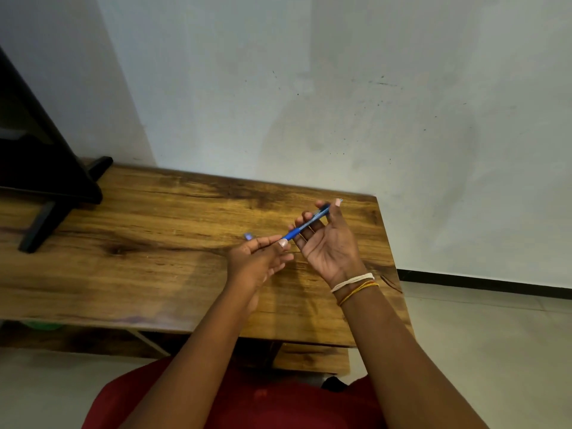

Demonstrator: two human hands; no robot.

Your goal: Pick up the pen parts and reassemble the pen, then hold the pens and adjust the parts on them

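A: Well, where exactly, and lying which way?

B: Up off the counter [154, 274], toward its 3 o'clock end, slung between both hands. Blue pen [306, 226], long axis from 8 o'clock to 2 o'clock, low end nearer the body, high end toward the wall.

A: And at the 8 o'clock end?

B: Left hand [257, 261], coming in from 7 o'clock. Grip pressed together on the very tip of the pen, thumb and forefinger pinching it, remaining fingers loose beneath.

A: At the other end?

B: Right hand [328, 243], palm up, at 4 o'clock of the barrel. Cradles the upper half across lightly curled fingers [308, 215], with the thumb raised beside the 2 o'clock end. Grip closed loosely round the pen, not spread.

A: Nearer hand, then?

B: Neither, really; both on it, one per end. More of the length with the right, only the point with the left.

A: Anything else close by?

B: Small blue piece [249, 236] lying on the counter at 10 o'clock of the left hand, just beside the knuckles, apart from the pen. Too blurred to name. Farther off at 9 o'clock, a black stand [46, 218], well apart. Thread bands [353, 284] round the right wrist.
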